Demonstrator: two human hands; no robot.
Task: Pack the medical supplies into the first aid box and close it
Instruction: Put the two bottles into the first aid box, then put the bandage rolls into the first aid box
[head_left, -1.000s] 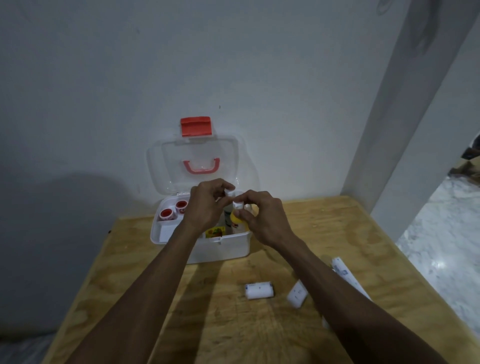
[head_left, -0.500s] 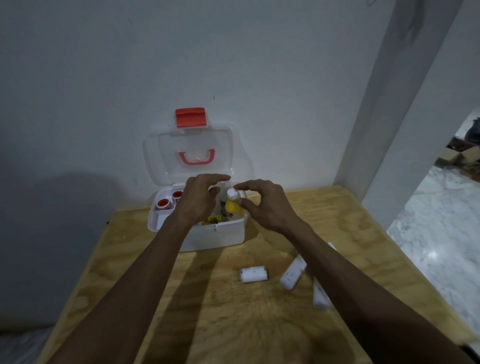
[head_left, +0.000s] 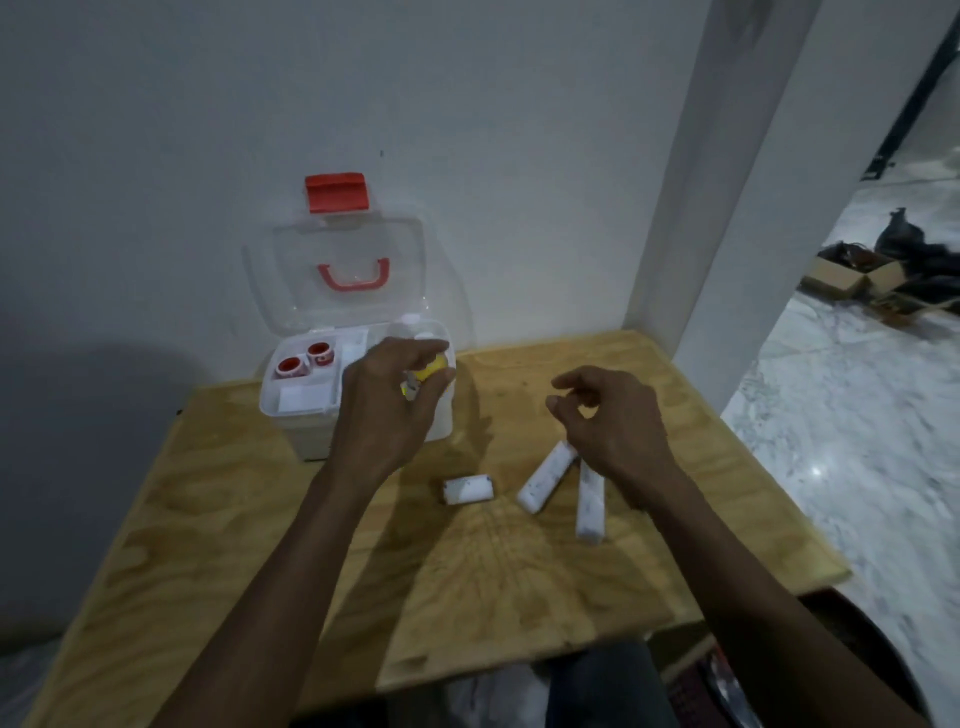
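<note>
Left hand (head_left: 387, 402) closed around a small yellow bottle (head_left: 434, 373), held over the right compartment of the first aid box (head_left: 306, 410). Right hand (head_left: 610, 423) empty, fingers loosely curled, hovering over the worktop (head_left: 260, 519) right of the box, above the far ends of two long white packets (head_left: 548, 475). Box sits at far left of worktop, against the wall; clear lid (head_left: 345, 275) upright, red latch (head_left: 336, 193) at top, red handle (head_left: 353, 275) on the lid. Two red-and-white tape rolls (head_left: 306, 359) in the left compartment. Short white bandage roll (head_left: 467, 489) lies on the worktop, just left of the packets, near side of the box.
</note>
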